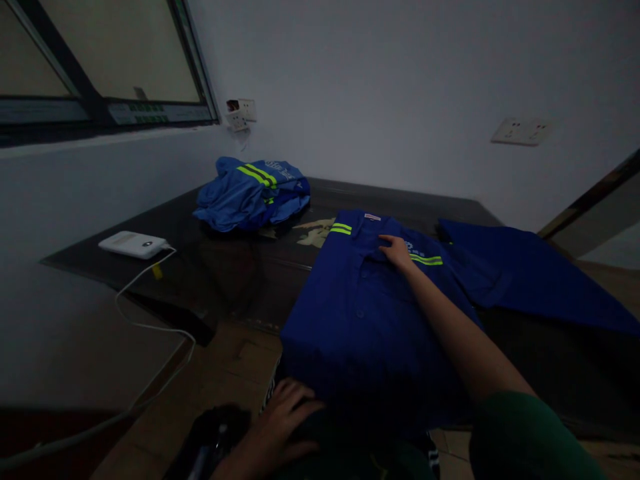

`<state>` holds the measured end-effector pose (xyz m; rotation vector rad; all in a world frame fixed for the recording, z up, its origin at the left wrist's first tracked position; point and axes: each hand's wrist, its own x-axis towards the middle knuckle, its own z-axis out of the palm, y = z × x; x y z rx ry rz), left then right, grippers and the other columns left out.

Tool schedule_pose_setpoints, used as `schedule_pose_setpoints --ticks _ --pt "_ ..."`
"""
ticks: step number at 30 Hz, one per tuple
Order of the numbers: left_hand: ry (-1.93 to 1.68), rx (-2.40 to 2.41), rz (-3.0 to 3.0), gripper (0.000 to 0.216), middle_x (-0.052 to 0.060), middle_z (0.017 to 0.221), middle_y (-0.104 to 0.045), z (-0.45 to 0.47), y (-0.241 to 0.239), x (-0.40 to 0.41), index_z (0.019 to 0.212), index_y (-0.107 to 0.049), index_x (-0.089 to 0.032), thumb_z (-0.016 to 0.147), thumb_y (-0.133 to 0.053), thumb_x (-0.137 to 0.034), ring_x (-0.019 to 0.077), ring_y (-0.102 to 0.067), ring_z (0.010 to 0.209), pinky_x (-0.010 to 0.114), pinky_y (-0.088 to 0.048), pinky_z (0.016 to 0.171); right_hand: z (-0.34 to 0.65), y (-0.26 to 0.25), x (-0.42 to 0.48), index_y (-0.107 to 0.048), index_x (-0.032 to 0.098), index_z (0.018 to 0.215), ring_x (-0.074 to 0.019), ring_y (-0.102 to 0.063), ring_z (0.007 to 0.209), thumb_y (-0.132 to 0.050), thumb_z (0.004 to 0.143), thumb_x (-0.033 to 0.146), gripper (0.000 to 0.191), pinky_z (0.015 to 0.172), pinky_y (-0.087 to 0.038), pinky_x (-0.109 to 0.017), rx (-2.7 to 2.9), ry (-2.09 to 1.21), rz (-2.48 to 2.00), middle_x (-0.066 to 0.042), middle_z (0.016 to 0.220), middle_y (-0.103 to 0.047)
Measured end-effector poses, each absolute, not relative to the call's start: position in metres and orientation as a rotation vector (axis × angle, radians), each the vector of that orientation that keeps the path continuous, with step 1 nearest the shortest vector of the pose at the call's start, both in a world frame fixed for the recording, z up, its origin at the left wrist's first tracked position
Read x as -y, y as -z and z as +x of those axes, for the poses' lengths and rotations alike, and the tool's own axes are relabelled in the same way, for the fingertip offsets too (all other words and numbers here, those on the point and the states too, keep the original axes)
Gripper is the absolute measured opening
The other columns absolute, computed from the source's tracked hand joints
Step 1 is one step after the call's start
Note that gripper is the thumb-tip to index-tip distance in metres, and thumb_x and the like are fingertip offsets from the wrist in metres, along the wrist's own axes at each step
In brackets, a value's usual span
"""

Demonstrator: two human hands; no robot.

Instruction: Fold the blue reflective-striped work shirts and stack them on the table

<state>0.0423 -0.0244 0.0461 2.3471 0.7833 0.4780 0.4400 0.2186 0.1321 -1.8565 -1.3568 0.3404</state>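
Observation:
A dark blue button-front work shirt (345, 287) with yellow-green reflective stripes lies face up, its collar towards the wall and its lower part hanging over the near table edge. My right hand (396, 252) rests on the shirt's chest just below the collar, finger and thumb apart. Low in the view, my left hand (286, 417) is by the shirt's lower left edge, over my lap, with its fingers spread. The left side of the shirt is folded straight, while a sleeve (475, 270) stretches out on the right. Deep shadow hides the shirt's bottom.
A crumpled pile of blue work clothes (250, 193) sits at the back left of the dark table (240, 280). Blue folded cloth (540, 273) lies at the right. A white power bank (133, 245) with a trailing cable (150, 326) is near the left edge. Walls stand behind and left.

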Motion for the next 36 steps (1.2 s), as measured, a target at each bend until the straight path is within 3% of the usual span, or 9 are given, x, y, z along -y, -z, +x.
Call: schedule_pose_setpoints --ticks 3,6,8,10,14,17,28,33,36 --pt "-0.806 -1.046 2.118 0.027 0.008 0.107 -0.061 0.027 -0.030 0.015 0.110 -0.064 -0.026 0.084 -0.062 -0.034 0.0243 -0.057 0.104 0.037 -0.047 0.091 0.442 -0.128 -0.217 -0.066 0.013 0.117 -0.0257 -0.057 0.117 -0.063 0.072 0.012 0.045 0.106 -0.039 -0.042 1.442 -0.276 -1.876 -0.012 0.121 -0.065" --pt "-1.091 -1.347 1.684 0.039 0.012 0.113 -0.061 0.027 -0.007 -0.001 0.114 -0.058 -0.019 0.081 -0.063 -0.040 0.0267 -0.057 0.109 0.041 -0.047 0.095 0.436 -0.119 -0.211 -0.062 0.012 0.123 -0.0268 -0.056 0.117 -0.062 0.079 0.022 0.046 0.104 -0.039 -0.043 1.545 -0.189 -1.907 -0.015 0.122 -0.063" --pt "-1.065 -1.298 1.505 0.064 0.014 0.125 -0.058 0.035 0.002 -0.011 0.125 -0.052 -0.016 0.070 -0.073 -0.043 0.0295 -0.054 0.118 0.044 -0.044 0.101 0.430 -0.114 -0.207 -0.059 0.011 0.128 -0.0277 -0.055 0.118 -0.058 0.083 0.025 0.046 0.103 -0.040 -0.043 1.589 -0.122 -1.927 -0.017 0.126 -0.059" --pt "-0.985 -1.217 1.393 0.073 0.015 0.128 -0.059 0.046 0.005 -0.017 0.126 -0.053 -0.014 0.064 -0.077 -0.044 0.0307 -0.055 0.119 0.043 -0.043 0.103 0.426 -0.109 -0.203 -0.055 0.012 0.132 -0.0287 -0.052 0.121 -0.055 0.086 0.025 0.048 0.103 -0.040 -0.043 1.627 -0.062 -1.949 -0.018 0.131 -0.055" --pt "-0.900 -1.222 1.264 0.050 0.013 0.107 -0.071 0.054 -0.005 -0.014 0.101 -0.069 -0.013 0.070 -0.070 -0.052 0.0317 -0.065 0.102 0.044 -0.050 0.095 0.426 -0.107 -0.203 -0.051 0.010 0.136 -0.0292 -0.050 0.123 -0.052 0.088 0.023 0.050 0.105 -0.037 -0.041 1.733 -0.018 -1.963 -0.019 0.133 -0.051" --pt "-0.898 -1.259 1.256 0.048 0.011 0.100 -0.073 0.050 -0.010 -0.003 0.093 -0.072 -0.013 0.070 -0.068 -0.056 0.0322 -0.067 0.097 0.045 -0.052 0.091 0.430 -0.108 -0.208 -0.048 0.009 0.138 -0.0298 -0.051 0.121 -0.050 0.088 0.022 0.052 0.104 -0.038 -0.042 1.798 -0.020 -1.962 -0.020 0.133 -0.051" --pt "-0.904 -1.300 1.551 0.040 0.014 0.106 -0.072 0.080 0.022 -0.004 0.099 -0.073 -0.016 0.071 -0.066 -0.043 0.0323 -0.066 0.101 0.045 -0.051 0.093 0.434 -0.108 -0.212 -0.051 0.011 0.136 -0.0264 -0.053 0.118 -0.049 0.088 0.018 0.048 0.102 -0.040 -0.040 1.897 -0.016 -1.905 -0.018 0.127 -0.055" --pt "-0.792 -1.254 1.643 0.029 0.015 0.094 -0.074 0.096 0.042 -0.001 0.086 -0.076 -0.018 0.065 -0.069 -0.037 0.0334 -0.070 0.090 0.041 -0.056 0.084 0.429 -0.105 -0.199 -0.051 0.015 0.136 -0.0243 -0.052 0.121 -0.050 0.088 0.018 0.048 0.104 -0.039 -0.039 1.894 -0.071 -1.878 -0.016 0.132 -0.053" --pt "-0.675 -1.173 1.682 0.032 0.013 0.105 -0.073 0.089 0.045 0.004 0.094 -0.076 -0.020 0.065 -0.068 -0.031 0.0331 -0.067 0.100 0.041 -0.054 0.090 0.426 -0.104 -0.186 -0.051 0.013 0.136 -0.0248 -0.052 0.122 -0.050 0.089 0.018 0.048 0.104 -0.038 -0.039 1.901 -0.120 -1.855 -0.018 0.133 -0.052"
